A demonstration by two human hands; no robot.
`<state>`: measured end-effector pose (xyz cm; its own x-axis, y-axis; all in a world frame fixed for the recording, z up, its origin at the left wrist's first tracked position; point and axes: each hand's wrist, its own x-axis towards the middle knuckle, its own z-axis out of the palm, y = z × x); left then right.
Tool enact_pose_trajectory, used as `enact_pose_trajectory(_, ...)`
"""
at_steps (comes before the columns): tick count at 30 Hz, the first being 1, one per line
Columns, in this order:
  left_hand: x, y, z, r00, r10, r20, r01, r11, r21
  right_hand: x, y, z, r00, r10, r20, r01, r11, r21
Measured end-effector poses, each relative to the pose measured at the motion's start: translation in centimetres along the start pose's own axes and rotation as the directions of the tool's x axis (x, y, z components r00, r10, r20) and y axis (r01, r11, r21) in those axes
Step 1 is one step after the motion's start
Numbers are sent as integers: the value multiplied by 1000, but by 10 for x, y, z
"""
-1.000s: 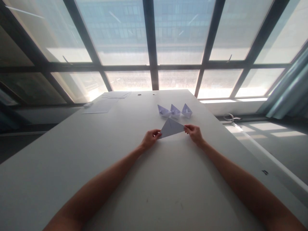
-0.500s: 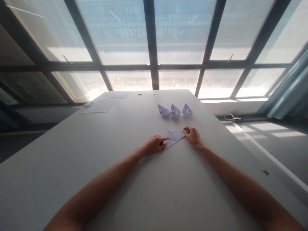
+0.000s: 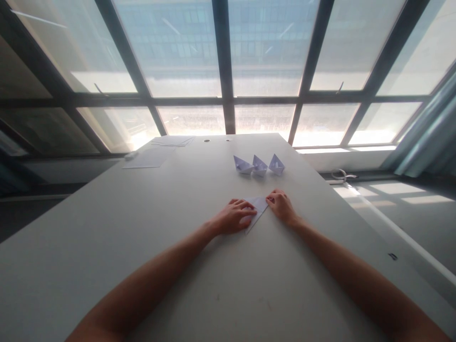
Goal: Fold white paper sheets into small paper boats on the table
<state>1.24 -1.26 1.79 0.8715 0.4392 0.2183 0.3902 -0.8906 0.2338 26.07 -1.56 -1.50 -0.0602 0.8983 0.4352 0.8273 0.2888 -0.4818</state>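
A folded sheet of white paper [image 3: 260,204] lies on the white table, with one edge running slantwise toward me. My left hand [image 3: 235,217] rests over its left part, fingers stretched out and thumb apart, covering much of the folds. At the upper right corner, my right hand [image 3: 282,207] pinches the paper between thumb and fingers. Just beyond it stand three folded paper boats: a left one [image 3: 242,166], a middle one [image 3: 260,166] that appears to touch it, and a right one [image 3: 277,165] slightly apart.
Flat white sheets [image 3: 147,157] lie at the far left of the table [image 3: 171,199], with more paper [image 3: 173,141] behind them. Two round holes sit near the far edge. Windows rise beyond, and a coiled white cable [image 3: 338,175] lies off the right side.
The paper has turned so its near edge slants more steeply toward me. My left hand has gone from pointing with one finger to lying across it; my right hand has shifted slightly left.
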Motion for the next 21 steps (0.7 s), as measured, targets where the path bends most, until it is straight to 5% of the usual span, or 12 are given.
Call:
enact_pose_trajectory(3, 0, 2, 3, 1000, -15, -12, 16, 999, 38, -3, -7, 2, 993, -106, 44, 104, 994, 26)
enact_pose_trajectory(11, 1, -7, 14, 975, -36, 219, 15, 995, 96, -6, -15, 8, 955, -173, 239, 197, 977, -80)
enact_pose_trajectory(16, 1, -5, 14, 972, -53, 228, 29, 994, 109, -11, -19, 10, 917, -66, 392, 148, 972, -181)
enact_pose_trajectory(21, 0, -7, 15, 970, -61, 234, 34, 992, 120, -7, -13, 6, 925, 118, 362, -5, 955, -297)
